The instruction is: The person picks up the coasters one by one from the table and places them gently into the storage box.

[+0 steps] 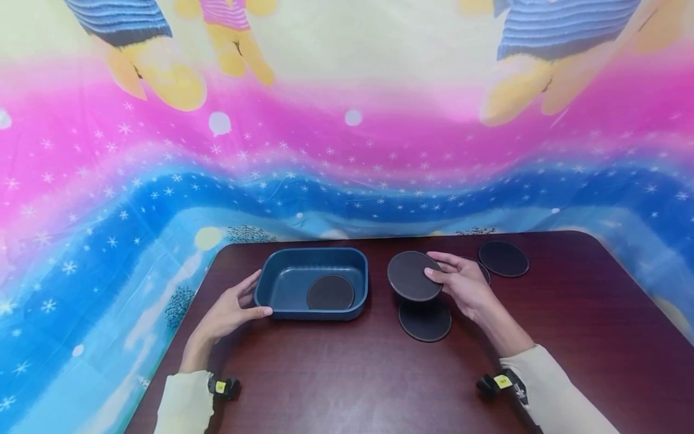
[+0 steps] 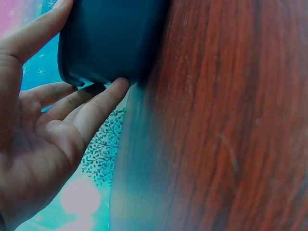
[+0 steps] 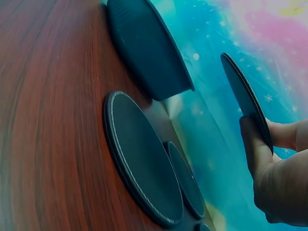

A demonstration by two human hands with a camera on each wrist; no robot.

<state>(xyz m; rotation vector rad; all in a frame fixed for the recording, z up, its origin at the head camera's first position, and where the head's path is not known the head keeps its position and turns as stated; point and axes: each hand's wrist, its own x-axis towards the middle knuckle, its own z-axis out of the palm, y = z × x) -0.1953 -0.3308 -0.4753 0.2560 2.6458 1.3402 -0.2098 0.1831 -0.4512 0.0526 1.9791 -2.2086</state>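
In the head view my right hand [image 1: 468, 288] pinches a round dark coaster [image 1: 414, 276] between thumb and fingers, raised above the table. Below it lies another stitched-edge coaster [image 1: 425, 322], also large in the right wrist view. My left hand [image 1: 228, 310] holds the left end of a dark blue rectangular bin [image 1: 320, 314], thumb at the near corner and fingers along the side. In the left wrist view, fingertips [image 2: 120, 86] touch the bin's wall. One coaster [image 1: 331, 293] lies inside the bin, toward its right.
A coaster [image 1: 504, 259] lies at the table's back right. Beside it another coaster [image 1: 482, 271] is mostly hidden behind my right hand. The dark red wooden table [image 1: 347, 374] ends at a patterned cloth backdrop [image 1: 347, 144].
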